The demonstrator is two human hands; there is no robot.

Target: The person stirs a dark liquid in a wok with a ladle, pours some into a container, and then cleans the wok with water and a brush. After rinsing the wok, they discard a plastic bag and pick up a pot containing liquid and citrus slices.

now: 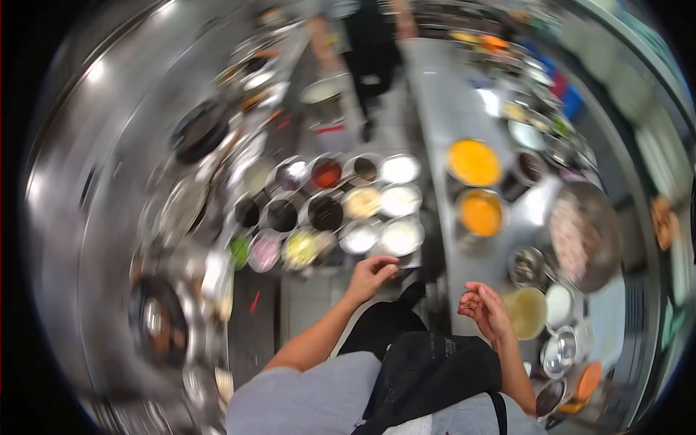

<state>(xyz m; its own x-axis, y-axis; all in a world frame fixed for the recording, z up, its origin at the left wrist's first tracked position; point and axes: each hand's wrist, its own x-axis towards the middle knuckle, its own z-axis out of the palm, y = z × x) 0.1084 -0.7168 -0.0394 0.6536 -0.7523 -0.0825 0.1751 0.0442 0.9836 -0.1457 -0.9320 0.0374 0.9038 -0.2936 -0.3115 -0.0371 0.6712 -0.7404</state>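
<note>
My left hand (372, 278) hangs in front of the rack of seasoning pots, nearest to a bowl of white contents (401, 236). Its fingers are loosely bent, a little apart from the thumb, and I see nothing in them. My right hand (484, 308) is raised beside the steel counter (453, 279), close to a container of yellowish liquid (525, 312). Its fingers are half curled and apart, with no object visible in the palm. Neither hand appears to touch a container. The picture is smeared by motion.
Two pots of orange-yellow liquid (474, 162) stand on the right counter, with a wide bowl of pale pieces (578, 235) beyond. Along the left run stoves with woks (159, 317). Another person (370, 51) stands in the aisle ahead, near a pale bucket (322, 94).
</note>
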